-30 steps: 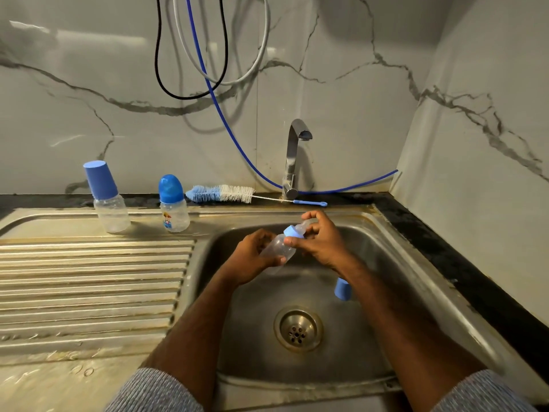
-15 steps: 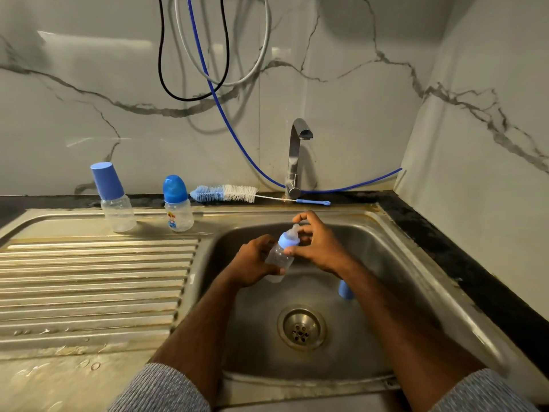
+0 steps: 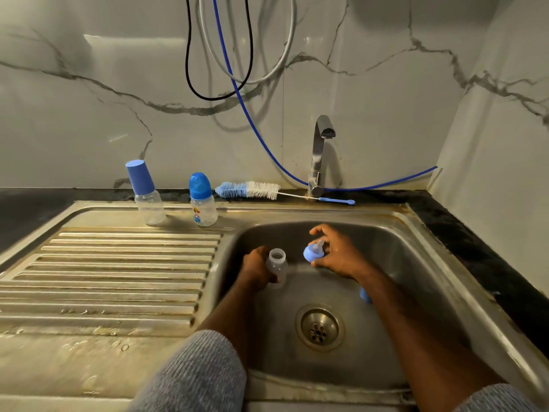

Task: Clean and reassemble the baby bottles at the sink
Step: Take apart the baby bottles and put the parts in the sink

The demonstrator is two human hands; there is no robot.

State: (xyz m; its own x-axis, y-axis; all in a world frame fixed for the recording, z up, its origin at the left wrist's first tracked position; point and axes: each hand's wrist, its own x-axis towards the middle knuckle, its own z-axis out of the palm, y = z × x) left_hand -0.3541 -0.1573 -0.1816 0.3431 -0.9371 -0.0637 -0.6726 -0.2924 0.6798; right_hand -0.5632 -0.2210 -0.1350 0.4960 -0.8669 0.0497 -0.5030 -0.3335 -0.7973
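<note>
The bottle in hand is open: neck bare, body clear, upright over the sink basin, gripped low around its body by the left hand, fingers curled on it. Its nipple ring, blue w/ the clear teat on top, is off and sits apart to the right, pinched at the fingertips of the right hand; there's a clear gap btwn ring and bottle neck, the two not touching. A small blue piece, prob. a cap, lies in the basin just under the right forearm, partly hidden. No water visible from the tap. The brush lies on the back ledge near the tap, untouched, well apart from both hands. On the drainboard two more bottles stand upright, both w/ caps on: the left bottle w/ a flat-topped cap, the mid bottle w/ a domed one. Progress, as a judgement: those two look assembled; can't tell if washed. The third is in pieces, so scrub, rinse, ring and cap are likely still left for it. Drain looks clear.
</note>
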